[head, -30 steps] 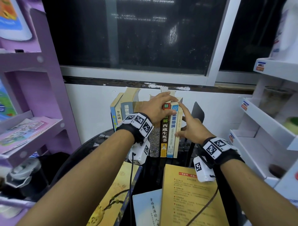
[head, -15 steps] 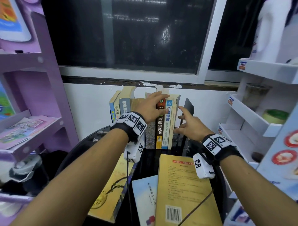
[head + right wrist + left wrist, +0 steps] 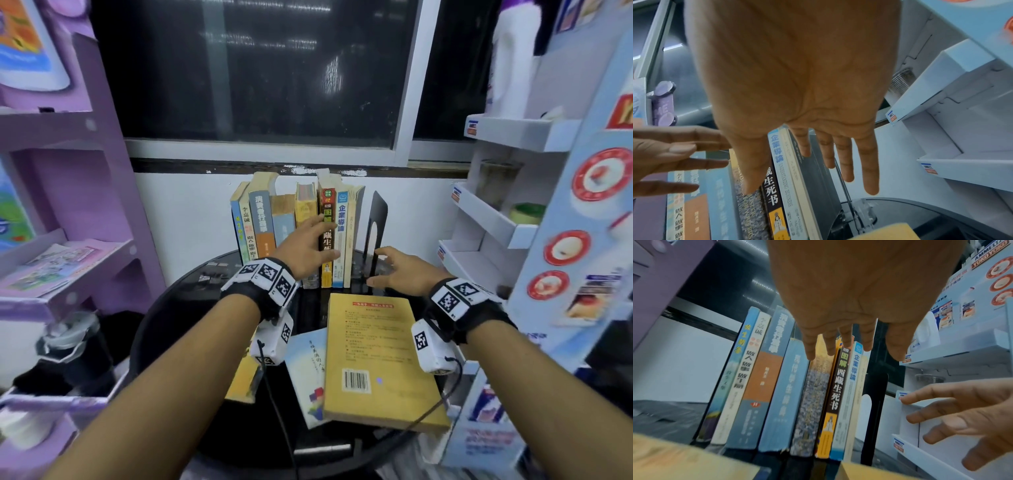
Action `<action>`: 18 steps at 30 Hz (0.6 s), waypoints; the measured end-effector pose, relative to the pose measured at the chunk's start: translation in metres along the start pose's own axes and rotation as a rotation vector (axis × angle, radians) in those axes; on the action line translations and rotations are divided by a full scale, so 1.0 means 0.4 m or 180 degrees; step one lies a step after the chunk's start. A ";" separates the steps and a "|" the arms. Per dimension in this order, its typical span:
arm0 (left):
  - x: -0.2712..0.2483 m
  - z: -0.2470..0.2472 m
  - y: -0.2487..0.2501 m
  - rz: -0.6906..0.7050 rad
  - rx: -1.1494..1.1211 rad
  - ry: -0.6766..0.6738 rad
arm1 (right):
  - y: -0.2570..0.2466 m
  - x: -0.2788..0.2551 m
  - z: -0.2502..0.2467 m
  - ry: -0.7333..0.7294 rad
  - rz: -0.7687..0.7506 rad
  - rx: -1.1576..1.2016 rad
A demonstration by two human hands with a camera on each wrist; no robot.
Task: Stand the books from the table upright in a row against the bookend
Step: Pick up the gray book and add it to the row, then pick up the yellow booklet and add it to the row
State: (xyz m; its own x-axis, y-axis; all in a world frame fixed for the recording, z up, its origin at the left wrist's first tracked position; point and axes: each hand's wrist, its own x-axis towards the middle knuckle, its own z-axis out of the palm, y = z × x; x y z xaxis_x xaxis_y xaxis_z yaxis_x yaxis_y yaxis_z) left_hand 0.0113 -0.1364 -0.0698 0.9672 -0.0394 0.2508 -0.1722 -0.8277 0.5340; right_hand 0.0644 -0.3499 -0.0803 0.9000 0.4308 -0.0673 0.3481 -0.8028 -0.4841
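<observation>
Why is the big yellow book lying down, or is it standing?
Lying flat: the yellow book rests back cover up on the table, barcode showing.

Spines in my row, read off the wrist views. Dark spine (image 3: 835, 386): 西藏生死书; head view shows "02" near its top. Light blue spine (image 3: 782, 175) beside it: 企業導論, with "UNDERSTANDING BUSINESS" below. White spine (image 3: 745, 369) near the left end: 做人做事做生意, as far as blur lets me read. Mottled grey spine (image 3: 748, 209): letters "...USTER", rest hidden. White shelf unit's header sign (image 3: 990, 254): "AMMELTZ YOKO YOKO". Yellow book (image 3: 376, 359) flat on the table: barcode, digits unreadable.
</observation>
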 end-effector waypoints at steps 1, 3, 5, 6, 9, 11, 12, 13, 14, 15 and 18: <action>-0.014 0.013 -0.002 -0.0051 0.0007 -0.0099 | 0.005 -0.012 0.007 -0.0061 0.0057 -0.0001; -0.040 0.038 -0.002 -0.0145 0.0032 -0.0257 | 0.016 -0.032 0.019 -0.0186 0.0150 -0.0066; -0.063 0.063 -0.004 -0.0253 -0.0001 -0.0383 | 0.023 -0.051 0.029 -0.0277 0.0261 -0.0129; -0.072 0.074 -0.003 -0.0325 -0.0053 -0.0457 | 0.028 -0.058 0.034 -0.0310 0.0308 -0.0125; -0.093 0.105 -0.006 -0.0672 -0.0238 -0.0774 | 0.040 -0.079 0.050 -0.0429 0.0529 -0.0054; -0.102 0.126 -0.010 -0.0920 -0.0362 -0.0999 | 0.049 -0.091 0.059 -0.0497 0.0651 -0.0041; -0.104 0.137 -0.012 -0.1034 -0.0411 -0.1093 | 0.052 -0.095 0.063 -0.0516 0.0692 -0.0027; -0.104 0.149 -0.017 -0.1162 -0.0472 -0.1167 | 0.056 -0.097 0.066 -0.0528 0.0737 -0.0008; -0.104 0.160 -0.020 -0.1258 -0.0546 -0.1218 | 0.061 -0.099 0.069 -0.0523 0.0762 0.0008; -0.106 0.169 -0.019 -0.1358 -0.0603 -0.1256 | 0.064 -0.101 0.071 -0.0530 0.0797 0.0026; -0.100 0.198 -0.020 -0.1521 -0.0735 -0.1358 | 0.075 -0.104 0.075 -0.0577 0.0904 0.0123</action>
State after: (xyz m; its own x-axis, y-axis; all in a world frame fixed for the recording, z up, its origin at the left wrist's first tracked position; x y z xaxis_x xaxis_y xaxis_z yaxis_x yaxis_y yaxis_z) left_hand -0.0114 -0.1725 -0.1479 0.9277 0.0443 -0.3707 0.3027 -0.6703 0.6775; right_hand 0.0296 -0.3792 -0.1183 0.8970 0.2611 -0.3566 0.0768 -0.8866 -0.4561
